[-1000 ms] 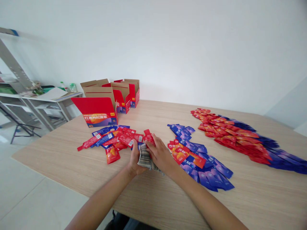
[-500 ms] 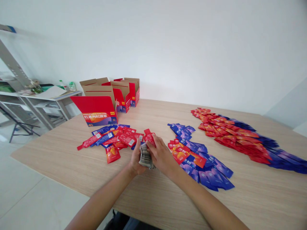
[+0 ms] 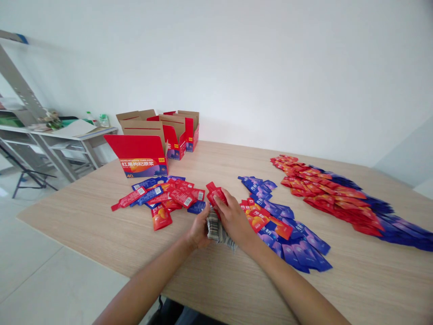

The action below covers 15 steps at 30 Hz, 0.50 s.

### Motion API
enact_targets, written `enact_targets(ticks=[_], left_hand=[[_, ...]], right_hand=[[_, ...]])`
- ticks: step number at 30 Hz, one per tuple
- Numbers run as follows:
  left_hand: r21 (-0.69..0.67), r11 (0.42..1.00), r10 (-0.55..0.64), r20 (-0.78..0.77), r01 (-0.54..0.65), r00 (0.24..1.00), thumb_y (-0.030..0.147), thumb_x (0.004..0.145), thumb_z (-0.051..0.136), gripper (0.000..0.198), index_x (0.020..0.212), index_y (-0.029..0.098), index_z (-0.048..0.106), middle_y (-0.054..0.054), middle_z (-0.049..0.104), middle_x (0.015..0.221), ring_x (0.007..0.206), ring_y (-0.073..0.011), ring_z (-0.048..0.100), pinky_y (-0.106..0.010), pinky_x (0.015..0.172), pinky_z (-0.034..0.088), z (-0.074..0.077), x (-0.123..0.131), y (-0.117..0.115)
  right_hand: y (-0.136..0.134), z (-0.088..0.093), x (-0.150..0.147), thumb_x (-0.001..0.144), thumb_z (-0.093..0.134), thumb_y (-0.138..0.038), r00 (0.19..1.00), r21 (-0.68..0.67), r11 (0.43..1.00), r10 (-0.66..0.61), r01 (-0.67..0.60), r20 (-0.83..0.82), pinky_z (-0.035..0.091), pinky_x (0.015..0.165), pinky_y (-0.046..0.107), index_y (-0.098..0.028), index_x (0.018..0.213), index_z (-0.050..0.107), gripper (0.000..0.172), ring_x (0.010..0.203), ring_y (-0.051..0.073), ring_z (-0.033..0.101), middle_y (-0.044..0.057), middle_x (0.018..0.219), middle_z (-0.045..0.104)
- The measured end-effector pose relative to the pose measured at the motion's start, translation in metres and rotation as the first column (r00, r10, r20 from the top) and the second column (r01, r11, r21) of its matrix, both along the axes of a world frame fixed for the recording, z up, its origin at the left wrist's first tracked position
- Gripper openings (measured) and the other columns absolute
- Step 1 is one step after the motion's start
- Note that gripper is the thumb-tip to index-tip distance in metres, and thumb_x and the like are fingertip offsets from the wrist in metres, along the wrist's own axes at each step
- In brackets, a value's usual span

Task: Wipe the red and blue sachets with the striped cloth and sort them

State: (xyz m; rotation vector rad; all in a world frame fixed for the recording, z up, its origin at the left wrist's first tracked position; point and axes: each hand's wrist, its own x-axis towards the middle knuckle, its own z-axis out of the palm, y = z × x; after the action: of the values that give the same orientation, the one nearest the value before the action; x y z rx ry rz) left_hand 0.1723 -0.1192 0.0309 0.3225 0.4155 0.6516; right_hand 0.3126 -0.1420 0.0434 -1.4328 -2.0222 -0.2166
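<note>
My left hand (image 3: 199, 231) is closed around a grey striped cloth (image 3: 214, 227), whose loose end hangs toward the table. My right hand (image 3: 236, 220) grips a red pouch (image 3: 214, 194) with its spout end pointing away from me. The pouch's lower part is hidden by my fingers and lies against the cloth. Left of my hands, red and blue pouches (image 3: 181, 197) lie in a loose pile, some with barcodes up. Beside my right forearm, more red and blue pouches (image 3: 297, 253) are spread, front sides up.
Several red-and-blue cartons (image 3: 145, 155) with raised flaps stand at the back left of the wooden table (image 3: 101, 230). Long rows of red and blue pouches (image 3: 338, 198) overlap at the right. Farther left is a side desk (image 3: 84, 135) with items on it.
Both hands have shifted slightly right with the red pouch and cloth. More of the pouch shows above my right fingers, and the cloth's end now hangs out farther right.
</note>
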Motion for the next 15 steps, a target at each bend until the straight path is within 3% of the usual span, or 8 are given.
enact_targets(ticks=[4, 11, 13, 15], left_hand=[[0.034, 0.995, 0.097, 0.052, -0.099, 0.994, 0.058, 0.101, 0.033, 0.063, 0.092, 0.011, 0.074, -0.013, 0.077, 0.084, 0.087, -0.0268, 0.075, -0.040, 0.089, 0.055, 0.011, -0.008, 0.006], [0.080, 0.979, 0.171, 0.166, -0.186, 0.971, 0.058, 0.102, 0.026, 0.069, 0.088, 0.010, 0.074, -0.015, 0.077, 0.084, 0.092, -0.0293, 0.074, -0.044, 0.090, 0.055, 0.019, -0.026, 0.020], [0.094, 0.976, 0.176, 0.179, -0.195, 0.968, 0.057, 0.102, 0.026, 0.069, 0.091, 0.010, 0.074, -0.014, 0.077, 0.084, 0.094, -0.0292, 0.074, -0.044, 0.091, 0.055, 0.019, -0.028, 0.021], [0.098, 0.977, 0.168, 0.170, -0.187, 0.971, 0.055, 0.102, 0.029, 0.065, 0.094, 0.009, 0.074, -0.013, 0.077, 0.084, 0.094, -0.0281, 0.074, -0.042, 0.093, 0.055, 0.017, -0.027, 0.021]], right_hand=[[-0.002, 0.007, 0.002, 0.097, 0.046, -0.013, 0.989, -0.052, 0.993, -0.102, 0.108, 0.106, 0.049, 0.106, 0.047, -0.022, 0.134, 0.060, 0.040, 0.123, 0.029, 0.057, 0.013, 0.148, 0.051], [-0.019, 0.029, -0.010, 0.098, 0.053, -0.019, 0.959, -0.092, 0.986, -0.114, 0.142, 0.258, 0.052, 0.100, 0.046, -0.018, 0.132, 0.062, 0.036, 0.117, 0.031, 0.062, 0.020, 0.144, 0.052], [-0.020, 0.031, -0.010, 0.098, 0.057, -0.030, 0.962, -0.075, 0.992, -0.077, 0.100, 0.263, 0.046, 0.107, 0.053, -0.015, 0.132, 0.062, 0.038, 0.125, 0.034, 0.057, 0.023, 0.145, 0.052], [-0.017, 0.030, -0.007, 0.094, 0.062, -0.044, 0.966, -0.068, 0.998, 0.009, 0.008, 0.260, 0.034, 0.116, 0.060, -0.011, 0.133, 0.061, 0.050, 0.137, 0.038, 0.047, 0.025, 0.146, 0.051]])
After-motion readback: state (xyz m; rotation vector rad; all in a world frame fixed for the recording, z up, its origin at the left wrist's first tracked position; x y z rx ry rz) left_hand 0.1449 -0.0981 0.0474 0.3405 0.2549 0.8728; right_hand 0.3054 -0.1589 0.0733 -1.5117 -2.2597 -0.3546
